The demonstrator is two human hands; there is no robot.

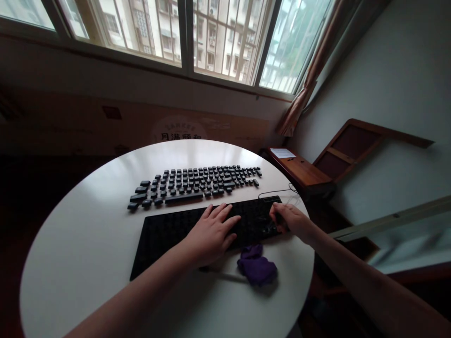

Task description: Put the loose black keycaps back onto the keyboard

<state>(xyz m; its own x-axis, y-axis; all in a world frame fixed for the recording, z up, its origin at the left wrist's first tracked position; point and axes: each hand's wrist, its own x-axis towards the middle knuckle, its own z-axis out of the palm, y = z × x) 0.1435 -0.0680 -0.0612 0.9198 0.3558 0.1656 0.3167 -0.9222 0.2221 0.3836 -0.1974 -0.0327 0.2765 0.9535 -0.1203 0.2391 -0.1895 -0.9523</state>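
A black keyboard base [162, 239] lies slantwise on the white round table [81, 239], its keys off over most of its surface. My left hand [213, 232] rests flat on the middle of it, fingers spread. At the right end, my right hand [287, 218] is curled with fingertips pressed together low over the keyboard; what they hold, if anything, is hidden. Behind the base, loose black keycaps [197, 180] are laid out in rows, with the long space bar [183, 198] in the front row. A crumpled purple cloth [259, 270] lies in front of the base.
A thin stick-like tool [225, 276] sits partly beneath the cloth. The keyboard's cable [276, 191] runs off at the right table edge. Beyond stands a wooden chair [303, 169] with a paper [283, 153] on it. A barred window [225, 42] is behind.
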